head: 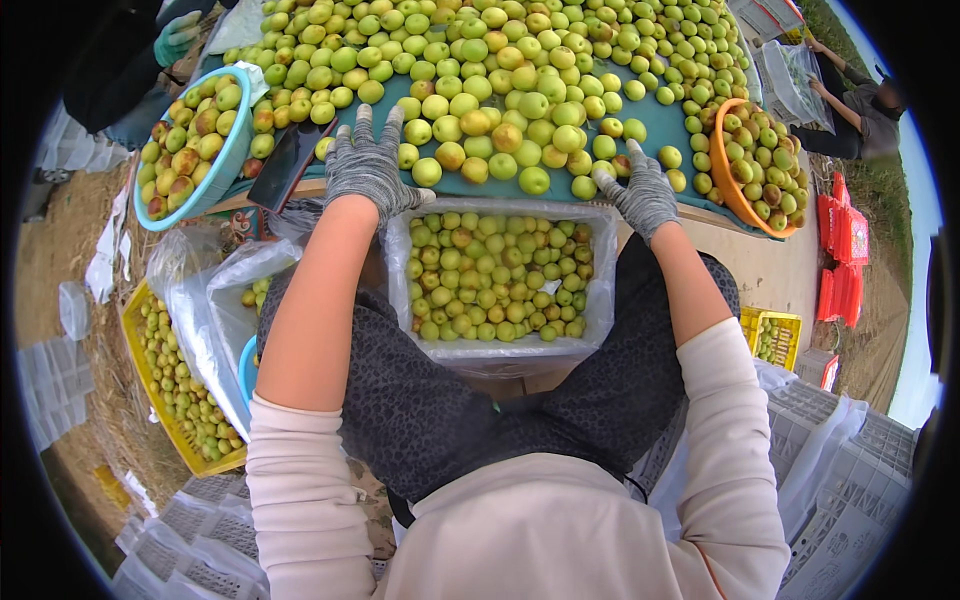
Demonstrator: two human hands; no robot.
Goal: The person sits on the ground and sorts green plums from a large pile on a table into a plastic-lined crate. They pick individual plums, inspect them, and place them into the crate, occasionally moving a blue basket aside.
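My left hand (pixel 366 166), in a grey knit glove with pale fingertips, spreads its fingers at the near edge of a green-covered table (pixel 639 124). It holds nothing and is beside loose round green fruits (pixel 480 112), some with reddish-brown patches. A dark smartphone (pixel 289 161) lies just left of that hand. On the other side, my right hand (pixel 641 191), gloved alike, has its fingers apart around the near right fringe of the heap, close to a few fruits. Between my knees, below the table edge, stands a plastic-lined crate (pixel 604 300) holding many of the same fruits.
A light-blue basket (pixel 238 142) and an orange basket (pixel 721 161), both full of fruit, stand at the table's ends. Yellow crates (pixel 139 352) and grey crates (pixel 847 487) surround me. A co-worker's gloved hand (pixel 176 39) shows upper left; another person (pixel 862 112) holds a plastic bag at right.
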